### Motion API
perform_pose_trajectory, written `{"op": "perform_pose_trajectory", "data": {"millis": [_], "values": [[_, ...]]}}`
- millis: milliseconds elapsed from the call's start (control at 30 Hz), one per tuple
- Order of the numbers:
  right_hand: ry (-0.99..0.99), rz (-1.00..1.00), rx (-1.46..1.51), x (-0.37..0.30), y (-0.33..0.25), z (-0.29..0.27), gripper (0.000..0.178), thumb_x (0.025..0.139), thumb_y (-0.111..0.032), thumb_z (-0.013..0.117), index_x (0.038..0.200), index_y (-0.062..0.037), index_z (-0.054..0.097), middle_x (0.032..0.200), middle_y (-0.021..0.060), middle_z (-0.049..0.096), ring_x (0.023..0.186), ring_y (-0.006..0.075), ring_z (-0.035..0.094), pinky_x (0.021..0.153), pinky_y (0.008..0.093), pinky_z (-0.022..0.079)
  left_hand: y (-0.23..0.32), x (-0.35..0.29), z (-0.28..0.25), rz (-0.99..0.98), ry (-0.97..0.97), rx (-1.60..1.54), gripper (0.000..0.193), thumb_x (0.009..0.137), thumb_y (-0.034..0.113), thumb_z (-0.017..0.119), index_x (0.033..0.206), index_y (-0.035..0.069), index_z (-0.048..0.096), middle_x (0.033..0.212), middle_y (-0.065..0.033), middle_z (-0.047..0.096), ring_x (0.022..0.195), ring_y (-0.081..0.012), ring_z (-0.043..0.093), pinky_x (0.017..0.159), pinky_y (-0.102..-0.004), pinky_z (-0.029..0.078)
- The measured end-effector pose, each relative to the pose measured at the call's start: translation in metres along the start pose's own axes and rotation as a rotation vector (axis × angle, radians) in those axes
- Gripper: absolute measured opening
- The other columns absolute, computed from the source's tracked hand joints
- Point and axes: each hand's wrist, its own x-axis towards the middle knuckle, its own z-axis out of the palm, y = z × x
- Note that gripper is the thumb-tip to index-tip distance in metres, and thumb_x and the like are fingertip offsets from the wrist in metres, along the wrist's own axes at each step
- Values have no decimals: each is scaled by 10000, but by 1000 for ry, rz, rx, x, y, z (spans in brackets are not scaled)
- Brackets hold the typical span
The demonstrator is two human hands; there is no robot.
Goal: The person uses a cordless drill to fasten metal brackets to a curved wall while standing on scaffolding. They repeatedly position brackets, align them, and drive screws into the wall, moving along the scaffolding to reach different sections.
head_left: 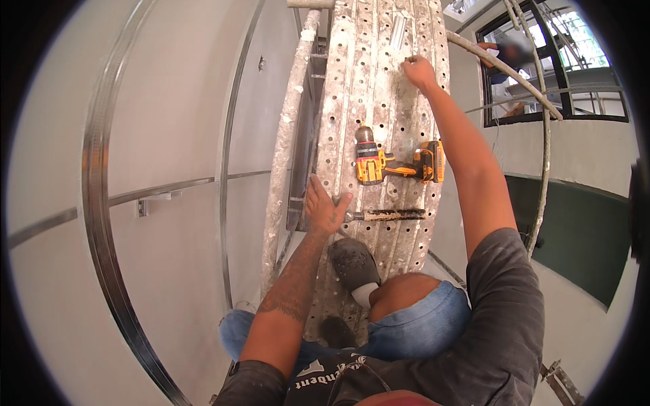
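My left hand (326,208) is open, its fingers stretched out along the left edge of a perforated metal scaffold plank (345,88). Just right of its thumb lies a hammer (393,214) with a worn, dark-stained handle; its head end is partly hidden beside the hand. Farther out, my right hand (419,73) hovers over or rests on the plank's right side with fingers pinched together; whatever they may hold is too small to make out. Between the hands a yellow and black cordless drill (371,166) lies on its side, battery to the right. A pale metal piece (398,32) lies beyond my right hand.
Metal studs (95,176) run up the grey wall at left. A paint-splattered scaffold pole (288,128) borders the plank. My shoe (354,262) stands on the plank near the hammer. Another person (512,53) is by the black-framed window at upper right, behind slanting poles (504,64).
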Motion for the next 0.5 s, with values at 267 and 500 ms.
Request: {"op": "perform_pose_trajectory", "data": {"millis": [267, 500], "values": [[108, 126, -58, 69, 11, 19, 459, 873, -323, 597, 1190, -15, 719, 1180, 247, 721, 1147, 386, 678, 1013, 445, 516, 7, 6, 4, -47, -115, 80, 1317, 851, 709, 685, 1618, 26, -138, 1649, -334, 24, 1524, -503, 80, 1201, -649, 47], [72, 225, -176, 92, -8, 37, 512, 889, -396, 640, 1187, 14, 714, 1215, 266, 704, 1182, 420, 659, 1020, 468, 514, 12, 6, -6, -120, -158, 122, 1373, 816, 724, 710, 1610, 13, -155, 1633, -357, 14, 1526, -501, 53, 1188, -663, 41]]}}
